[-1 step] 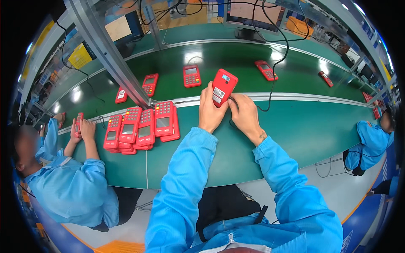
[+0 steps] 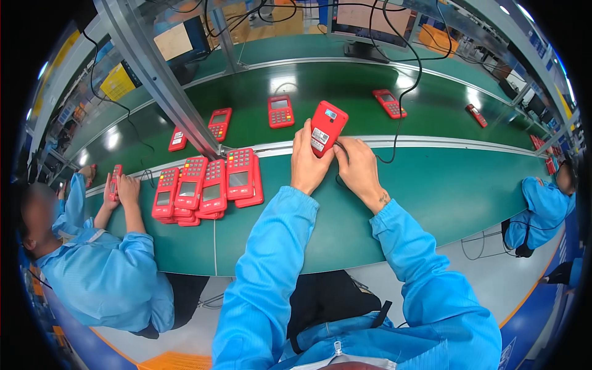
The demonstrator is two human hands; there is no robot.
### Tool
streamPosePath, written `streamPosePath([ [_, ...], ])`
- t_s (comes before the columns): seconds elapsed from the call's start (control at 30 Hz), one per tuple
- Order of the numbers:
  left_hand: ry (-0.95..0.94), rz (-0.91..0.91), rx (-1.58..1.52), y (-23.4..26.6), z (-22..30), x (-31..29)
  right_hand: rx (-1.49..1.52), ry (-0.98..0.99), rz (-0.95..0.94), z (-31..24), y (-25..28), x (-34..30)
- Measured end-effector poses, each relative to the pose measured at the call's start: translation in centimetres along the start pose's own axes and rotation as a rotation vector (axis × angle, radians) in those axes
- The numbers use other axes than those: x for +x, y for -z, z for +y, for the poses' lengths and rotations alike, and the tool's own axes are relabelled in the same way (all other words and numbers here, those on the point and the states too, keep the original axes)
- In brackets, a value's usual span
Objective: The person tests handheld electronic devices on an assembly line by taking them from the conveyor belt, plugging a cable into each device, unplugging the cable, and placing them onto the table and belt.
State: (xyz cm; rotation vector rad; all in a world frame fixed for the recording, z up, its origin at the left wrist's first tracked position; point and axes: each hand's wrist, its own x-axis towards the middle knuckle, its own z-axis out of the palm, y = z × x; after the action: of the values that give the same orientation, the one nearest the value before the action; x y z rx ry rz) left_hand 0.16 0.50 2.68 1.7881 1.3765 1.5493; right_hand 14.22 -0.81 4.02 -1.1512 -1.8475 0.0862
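Note:
A red card payment terminal [image 2: 331, 121] is tilted up over the near edge of the green belt, its back with white labels toward me. My left hand [image 2: 308, 161] is closed round its lower end. At the terminal's lower right corner, my right hand [image 2: 359, 169] pinches the end of a black cable [image 2: 394, 148] that hangs down from above. The fingers hide the cable's tip, so I cannot tell whether it is plugged in. To the left on the green table [image 2: 333, 228] lies a pile of red terminals [image 2: 190, 185], keypads up.
Several more terminals, one of them here [image 2: 281, 111], lie spaced out on the green belt [image 2: 246, 92]. A metal post [image 2: 163, 80] rises behind the pile. A co-worker [image 2: 105, 271] in blue sits at left with a terminal; another person [image 2: 542, 203] is at far right. A monitor [image 2: 373, 24] stands beyond.

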Motion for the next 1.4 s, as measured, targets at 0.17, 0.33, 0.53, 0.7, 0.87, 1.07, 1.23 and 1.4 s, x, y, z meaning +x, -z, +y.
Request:
streamPosePath([
  [0.17, -0.047, -0.002, 0.046, 0.1, -0.3, 0.2, -0.021, 0.033, 0.016, 0.2, -0.3, 0.4],
  [0.33, -0.063, -0.019, 0.099, -0.2, -0.2, 0.1, -0.039, 0.006, 0.017, -0.1, 0.1, 0.4],
  [0.53, -0.064, -0.052, 0.021, -0.4, -0.3, 0.0, -0.049, 0.024, 0.030, 0.0, 0.4, 0.2],
  [0.7, -0.019, -0.050, 0.032, 0.5, -0.1, -0.1, -0.046, -0.023, 0.018, -0.5, -0.1, 0.1],
  [0.87, -0.080, -0.011, 0.059, -0.1, -0.4, 0.4, -0.063, -0.069, 0.012, -1.2, 0.3, 0.4],
  [1.07, -0.012, -0.034, 0.036, -0.2, 0.1, 0.2, -0.043, -0.084, 0.021, -1.3, 0.5, 0.5],
  [1.23, -0.085, -0.027, 0.095, -0.3, -0.9, -0.1, -0.101, -0.090, -0.036, -0.7, -0.1, 0.3],
  [1.4, -0.045, -0.066, 0.021, -0.3, -0.1, -0.1, -0.019, -0.077, 0.020, -0.5, 0.7, 0.2],
])
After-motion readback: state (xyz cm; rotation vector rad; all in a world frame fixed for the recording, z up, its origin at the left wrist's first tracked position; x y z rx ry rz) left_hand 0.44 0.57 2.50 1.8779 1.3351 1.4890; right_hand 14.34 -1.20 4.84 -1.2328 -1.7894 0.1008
